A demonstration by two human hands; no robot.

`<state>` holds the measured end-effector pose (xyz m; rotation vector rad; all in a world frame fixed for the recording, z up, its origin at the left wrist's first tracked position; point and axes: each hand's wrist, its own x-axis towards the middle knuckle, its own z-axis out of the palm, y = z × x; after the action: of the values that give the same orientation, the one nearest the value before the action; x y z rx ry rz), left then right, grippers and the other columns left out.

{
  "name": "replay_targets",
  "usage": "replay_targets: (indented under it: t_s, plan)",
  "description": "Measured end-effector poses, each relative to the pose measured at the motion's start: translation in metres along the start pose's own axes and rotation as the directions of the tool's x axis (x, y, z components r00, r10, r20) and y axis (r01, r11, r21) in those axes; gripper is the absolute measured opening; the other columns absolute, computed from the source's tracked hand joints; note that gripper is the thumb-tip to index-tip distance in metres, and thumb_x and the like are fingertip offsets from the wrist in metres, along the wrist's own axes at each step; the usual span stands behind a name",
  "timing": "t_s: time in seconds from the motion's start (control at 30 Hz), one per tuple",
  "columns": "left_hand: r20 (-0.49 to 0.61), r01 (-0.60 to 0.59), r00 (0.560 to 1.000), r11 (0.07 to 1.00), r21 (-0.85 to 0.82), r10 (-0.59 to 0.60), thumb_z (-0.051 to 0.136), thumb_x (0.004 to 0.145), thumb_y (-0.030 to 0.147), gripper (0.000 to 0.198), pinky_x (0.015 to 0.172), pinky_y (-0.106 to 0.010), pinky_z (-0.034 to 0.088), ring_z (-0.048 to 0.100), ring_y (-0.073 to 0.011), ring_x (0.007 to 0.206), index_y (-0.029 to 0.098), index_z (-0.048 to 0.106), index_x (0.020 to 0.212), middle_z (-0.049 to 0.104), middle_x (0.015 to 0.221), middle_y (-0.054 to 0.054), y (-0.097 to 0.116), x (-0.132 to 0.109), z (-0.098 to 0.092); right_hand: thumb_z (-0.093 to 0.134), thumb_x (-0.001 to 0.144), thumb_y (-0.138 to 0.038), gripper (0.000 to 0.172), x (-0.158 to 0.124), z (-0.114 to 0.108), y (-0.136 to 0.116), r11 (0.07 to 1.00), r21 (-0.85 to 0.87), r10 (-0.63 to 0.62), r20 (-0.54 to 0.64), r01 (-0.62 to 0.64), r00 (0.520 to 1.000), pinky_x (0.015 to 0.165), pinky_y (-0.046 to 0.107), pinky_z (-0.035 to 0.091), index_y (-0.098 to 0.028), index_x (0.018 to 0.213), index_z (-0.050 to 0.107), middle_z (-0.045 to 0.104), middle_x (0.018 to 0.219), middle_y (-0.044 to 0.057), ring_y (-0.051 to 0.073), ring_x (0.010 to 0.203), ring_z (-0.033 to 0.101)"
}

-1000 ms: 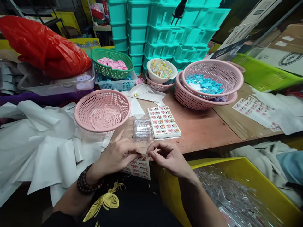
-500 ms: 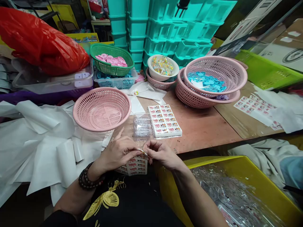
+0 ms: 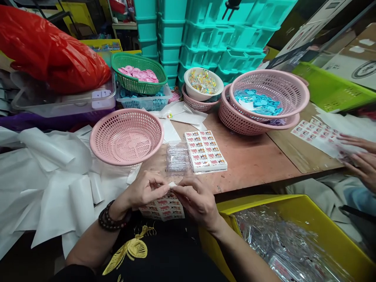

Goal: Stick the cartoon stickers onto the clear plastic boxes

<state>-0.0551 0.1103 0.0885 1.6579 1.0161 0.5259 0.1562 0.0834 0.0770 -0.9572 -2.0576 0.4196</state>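
Note:
A sticker sheet [image 3: 168,206] printed with rows of small pink pictures hangs below my fingers, over my lap. My left hand [image 3: 147,190] pinches its upper edge between thumb and fingers. Close against it, my right hand [image 3: 196,197] pinches the same edge, where a small white corner sticks up between the fingertips. Just beyond my hands lie several clear plastic boxes [image 3: 178,158], and beside them a stack of sticker sheets [image 3: 205,152] rests on the table.
A pink basket [image 3: 126,137] stands left of the boxes, near heaped white backing paper [image 3: 55,176]. Nested pink baskets [image 3: 258,123] hold blue pieces. A yellow bin [image 3: 264,201] of clear packages sits right of my lap. Another person's hands [image 3: 360,154] touch sheets at far right.
My right hand has turned inward and closed up against my left at the sheet's edge, where a white corner now shows. Another person's hands have come in at the right.

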Motion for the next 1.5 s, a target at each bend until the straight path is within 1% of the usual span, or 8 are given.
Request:
replay_targets:
  t_s: [0.37,0.47,0.53,0.6,0.67,0.73,0.83,1.5]
  plan:
    - [0.244,0.42,0.906,0.809,-0.411,-0.347,0.061,0.077,0.047,0.044,0.045,-0.023,0.021,0.027,-0.007,0.047,0.018,0.042,0.049,0.035,0.047,0.006,-0.012,0.014,0.005,0.062,0.087,-0.008,0.029,-0.012,-0.01,0.005,0.833,-0.26,-0.466,0.144,0.488,0.873,0.068,0.029,0.056,-0.031,0.101,0.074,0.076,0.089,0.0,0.015,0.079,0.07]
    - [0.066,0.319,0.948,0.907,-0.274,-0.313,0.052,0.087,0.046,0.037,0.053,-0.024,0.036,0.047,-0.0121,0.057,0.016,0.059,0.067,0.055,0.061,0.0,-0.014,0.01,0.007,0.063,0.087,-0.01,0.024,-0.01,-0.022,-0.007,0.929,-0.101,-0.354,0.038,0.356,0.934,0.072,0.031,0.06,-0.028,0.1,0.072,0.076,0.087,0.001,0.016,0.08,0.071]
    - [-0.067,0.156,0.986,0.987,0.037,-0.154,0.046,0.095,0.039,0.034,0.065,-0.027,0.042,0.056,-0.0161,0.07,0.016,0.063,0.076,0.063,0.073,-0.003,-0.013,0.005,0.008,0.062,0.088,-0.012,0.021,-0.007,-0.028,-0.009,0.996,0.091,-0.001,-0.135,0.013,0.991,0.069,0.032,0.06,-0.026,0.101,0.069,0.075,0.085,0.003,0.017,0.076,0.07]
    - [-0.079,0.007,0.997,0.951,0.309,0.018,0.041,0.099,0.029,0.034,0.072,-0.031,0.044,0.057,-0.0179,0.074,0.017,0.062,0.076,0.064,0.074,-0.004,-0.014,-0.001,0.01,0.066,0.088,-0.019,0.007,-0.002,-0.028,-0.001,0.847,0.345,0.478,-0.161,-0.405,0.864,0.054,0.028,0.056,-0.023,0.094,0.067,0.07,0.075,0.003,0.015,0.063,0.065]
    - [-0.047,-0.083,0.992,0.899,0.429,0.114,0.04,0.1,0.022,0.031,0.072,-0.032,0.046,0.058,-0.0179,0.075,0.017,0.062,0.079,0.064,0.077,-0.004,-0.015,-0.005,0.014,0.075,0.082,-0.034,0.017,0.004,-0.022,0.014,0.516,0.52,0.779,0.045,-0.68,0.625,0.04,0.023,0.045,-0.02,0.082,0.064,0.064,0.064,0.0,0.012,0.05,0.056]
    - [-0.063,-0.109,0.986,0.876,0.47,0.157,0.042,0.099,0.018,0.027,0.077,-0.033,0.049,0.061,-0.0188,0.084,0.018,0.064,0.083,0.067,0.091,-0.006,-0.018,-0.007,0.019,0.081,0.072,-0.047,0.035,0.009,-0.014,0.031,0.24,0.556,0.844,0.286,-0.796,0.454,0.034,0.021,0.036,-0.018,0.076,0.062,0.062,0.061,-0.001,0.009,0.044,0.048]
    - [-0.141,-0.081,0.974,0.85,0.521,0.18,0.046,0.097,0.016,0.024,0.092,-0.041,0.05,0.061,-0.024,0.109,0.02,0.066,0.085,0.065,0.121,-0.01,-0.022,-0.008,0.026,0.085,0.062,-0.053,0.045,0.012,-0.002,0.046,0.115,0.552,0.853,0.371,-0.826,0.367,0.034,0.019,0.026,-0.017,0.074,0.061,0.063,0.063,-0.001,0.006,0.043,0.041]
    - [-0.076,-0.13,0.976,0.829,0.544,0.203,0.045,0.1,0.022,0.03,0.089,-0.043,0.051,0.059,-0.0255,0.102,0.016,0.063,0.076,0.044,0.156,-0.014,-0.031,-0.005,0.029,0.082,0.068,-0.052,0.04,0.004,0.006,0.056,0.21,0.502,0.854,0.325,-0.839,0.408,0.05,0.024,0.035,-0.017,0.076,0.063,0.063,0.067,0.0,0.01,0.056,0.048]
